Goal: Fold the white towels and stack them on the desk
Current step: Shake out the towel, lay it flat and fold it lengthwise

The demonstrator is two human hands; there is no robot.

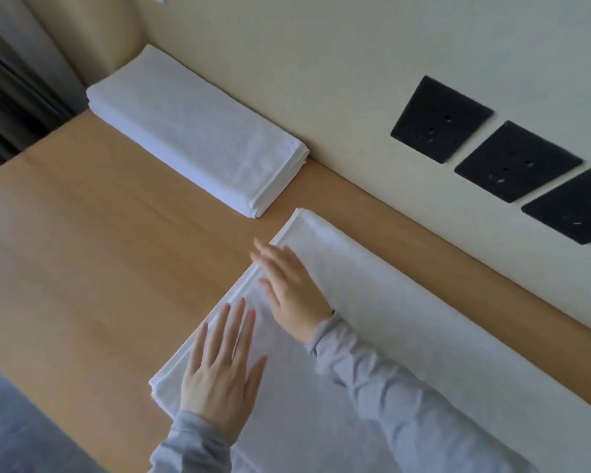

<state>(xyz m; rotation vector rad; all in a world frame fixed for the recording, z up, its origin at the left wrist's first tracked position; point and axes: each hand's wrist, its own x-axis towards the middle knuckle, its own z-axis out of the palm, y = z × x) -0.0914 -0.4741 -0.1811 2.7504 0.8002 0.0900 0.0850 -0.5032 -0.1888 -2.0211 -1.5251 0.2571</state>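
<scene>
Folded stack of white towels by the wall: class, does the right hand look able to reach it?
Probably yes: right hand rests on the spread white towel; only wooden desk separates it from the folded white towel stack.

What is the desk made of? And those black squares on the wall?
The desk looks like light wood or wood-look laminate: smooth, matte, with faint grain streaks. The black wall sockets seem to be hard plastic with a dull sheen, though they are blurry.

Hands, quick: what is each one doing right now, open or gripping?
Left hand: open, flat on the towel.
Right hand: open, flat on the same towel.
</scene>
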